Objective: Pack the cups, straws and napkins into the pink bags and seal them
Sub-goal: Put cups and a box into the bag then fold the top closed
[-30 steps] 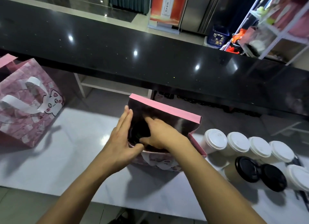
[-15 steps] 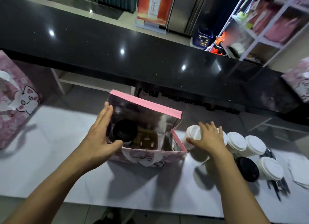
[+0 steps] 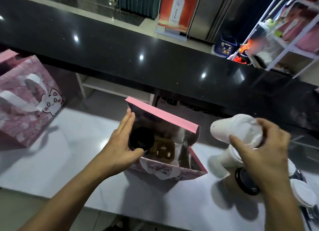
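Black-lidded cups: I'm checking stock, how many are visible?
2: one black-lidded cup inside the open pink bag, another on the counter under the right hand. More may be hidden.

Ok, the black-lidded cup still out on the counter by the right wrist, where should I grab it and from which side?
Take the black-lidded cup round its lid rim from above, fingers spread over the top. It stands upright with white-lidded cups close beside it, so the sides offer little room. The right hand already holds a white cup, so that goes into the open bag first.
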Available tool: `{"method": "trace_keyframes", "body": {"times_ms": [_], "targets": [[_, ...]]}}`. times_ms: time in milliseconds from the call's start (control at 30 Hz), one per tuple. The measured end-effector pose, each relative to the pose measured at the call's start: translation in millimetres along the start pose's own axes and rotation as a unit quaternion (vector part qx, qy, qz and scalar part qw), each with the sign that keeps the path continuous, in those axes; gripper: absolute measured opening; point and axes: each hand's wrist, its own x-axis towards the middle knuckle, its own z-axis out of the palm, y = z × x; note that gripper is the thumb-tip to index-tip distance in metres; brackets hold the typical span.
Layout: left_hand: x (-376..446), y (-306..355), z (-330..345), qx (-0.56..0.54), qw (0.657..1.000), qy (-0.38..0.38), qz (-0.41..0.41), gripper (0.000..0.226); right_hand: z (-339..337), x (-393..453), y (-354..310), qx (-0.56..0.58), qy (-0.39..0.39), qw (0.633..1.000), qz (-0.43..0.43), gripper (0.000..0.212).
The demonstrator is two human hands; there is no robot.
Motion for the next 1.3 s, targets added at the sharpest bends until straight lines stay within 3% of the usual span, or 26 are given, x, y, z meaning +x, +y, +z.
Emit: {"method": "trace_keyframes", "body": {"times_ms": [67,167,233,333,667,833,1067,1300], "targets": [[1,2,0,-0.004,1.0,0.002,0.004,0.104,-24,-16,-41,0.079,-0.025,0.996,-0.02,0.064],[1,4,-1,0.001,1.0,0.0,0.004,0.104,-23,-38,-76,0.138,-0.175,0.974,-0.028,0.063],[2,2,0,0.007,1.0,0.004,0.008,0.104,-1,-51,-82,0.083,-0.245,0.965,-0.048,0.069],[2,1,2,0.002,1.0,0.001,0.01,0.106,51,-59,-77,-0.096,-0.304,0.943,-0.094,0.07],[0,2,9,0.004,1.0,-0.015,0.019,0.106,131,-32,-58,-0.313,-0.299,0.888,-0.154,0.054],[2,4,8,0.001,1.0,-0.016,0.015,0.105,148,-14,-48,-0.306,-0.344,0.883,-0.09,0.052],[5,5,9,0.0,1.0,-0.026,0.016,0.105,164,-11,-37,-0.349,-0.397,0.846,-0.071,0.051],[12,6,9,0.009,0.999,-0.036,0.016,0.106,175,-15,-31,-0.361,-0.392,0.843,-0.071,0.045]]}}
